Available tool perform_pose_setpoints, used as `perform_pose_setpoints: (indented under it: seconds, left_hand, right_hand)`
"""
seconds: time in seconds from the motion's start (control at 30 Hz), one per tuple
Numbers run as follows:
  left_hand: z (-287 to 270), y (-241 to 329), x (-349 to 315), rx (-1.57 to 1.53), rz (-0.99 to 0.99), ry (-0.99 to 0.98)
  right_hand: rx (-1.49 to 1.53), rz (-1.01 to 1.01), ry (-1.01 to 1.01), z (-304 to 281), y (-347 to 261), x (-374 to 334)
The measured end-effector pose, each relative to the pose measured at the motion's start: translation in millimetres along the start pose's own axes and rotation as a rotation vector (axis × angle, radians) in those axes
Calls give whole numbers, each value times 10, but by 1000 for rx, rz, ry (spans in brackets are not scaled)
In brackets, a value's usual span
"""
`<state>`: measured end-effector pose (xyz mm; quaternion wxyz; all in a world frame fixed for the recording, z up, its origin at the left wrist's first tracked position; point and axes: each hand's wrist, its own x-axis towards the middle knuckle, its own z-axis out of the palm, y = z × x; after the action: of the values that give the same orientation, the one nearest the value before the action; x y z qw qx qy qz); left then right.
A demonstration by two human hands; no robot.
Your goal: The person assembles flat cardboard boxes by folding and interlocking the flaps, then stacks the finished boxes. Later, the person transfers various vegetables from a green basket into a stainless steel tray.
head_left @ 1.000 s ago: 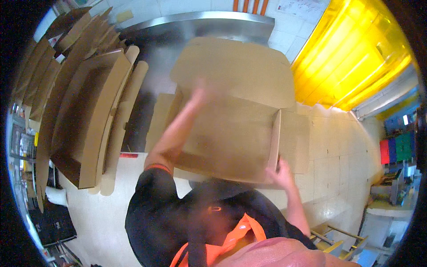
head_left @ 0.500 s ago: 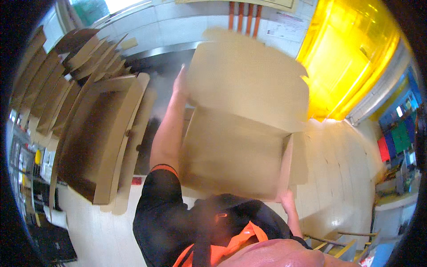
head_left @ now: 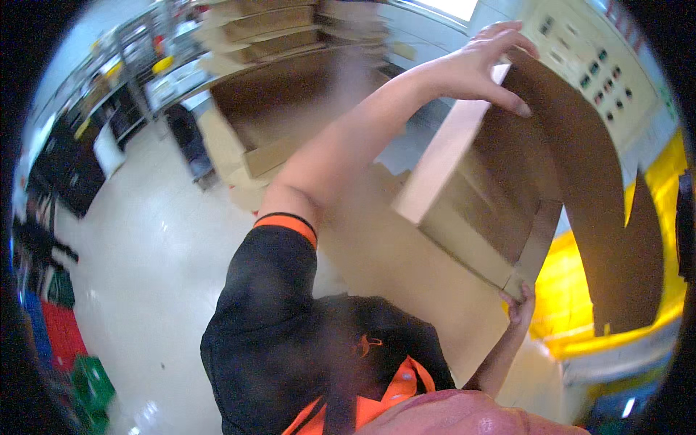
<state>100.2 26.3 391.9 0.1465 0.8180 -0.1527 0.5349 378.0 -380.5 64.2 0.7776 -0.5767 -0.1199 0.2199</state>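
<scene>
An open brown cardboard box is held in the air in front of me, tilted with its inside toward the right. Its long lid flap hangs out on the right side, in shadow. My left hand reaches across and grips the box's upper end, thumb on the near side and fingers over the far edge. Lower down, my right hand holds the bottom corner, its fingers curled against the cardboard.
Another open cardboard box stands at the upper middle, below stacked boxes. A control panel is on the right wall, above a yellow translucent sheet. Metal shelving stands upper left; red and green bins lower left.
The box has gone from lying face up before me to steeply tilted, its lid swung to the right. My left hand now grips its upper end. The view has turned left.
</scene>
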Motion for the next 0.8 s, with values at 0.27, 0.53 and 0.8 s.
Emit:
perform_pose_setpoints:
  seconds: [0.27, 0.53, 0.8]
  left_hand:
    - [-2005, 591, 73, 540, -128, 48]
    - [-3739, -185, -1005, 956, -320, 205]
    - [-4030, -578, -2555, 844, -685, 80]
  right_hand:
    - [-95, 24, -577, 1850, -1429, 1351]
    - [180, -278, -804, 4379, -1557, 1009]
    - [-873, -1470, -809, 5100, -327, -38]
